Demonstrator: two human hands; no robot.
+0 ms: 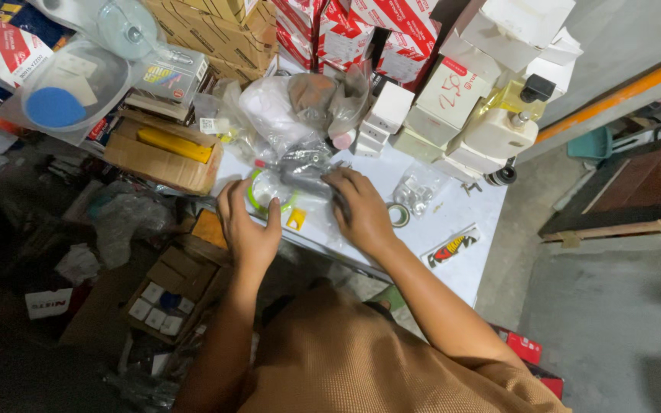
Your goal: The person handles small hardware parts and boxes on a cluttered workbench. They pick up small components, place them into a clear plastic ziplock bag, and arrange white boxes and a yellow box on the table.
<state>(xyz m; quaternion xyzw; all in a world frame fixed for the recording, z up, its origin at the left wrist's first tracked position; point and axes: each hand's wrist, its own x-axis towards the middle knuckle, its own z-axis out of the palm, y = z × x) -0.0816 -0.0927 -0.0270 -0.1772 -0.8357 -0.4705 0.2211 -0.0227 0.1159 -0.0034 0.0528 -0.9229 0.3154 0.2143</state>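
Observation:
My left hand (248, 226) rests with fingers apart on the near left part of a white table (453, 268), next to a green-rimmed roll of tape (263, 189) under clear plastic. My right hand (359, 208) lies flat on a clear plastic bag (305, 170) that holds a dark grey metal part; the fingers press on the bag rather than close around it. A small yellow tag (296, 219) lies between the hands.
A small tape roll (398, 215), a bag of small metal pieces (416, 191) and a sticker (453, 246) lie right of my hand. White and red cartons (392, 30), a white jug (500, 131) and bagged parts crowd the table's back. Open cardboard boxes (164, 151) stand left; one (164, 294) on the floor.

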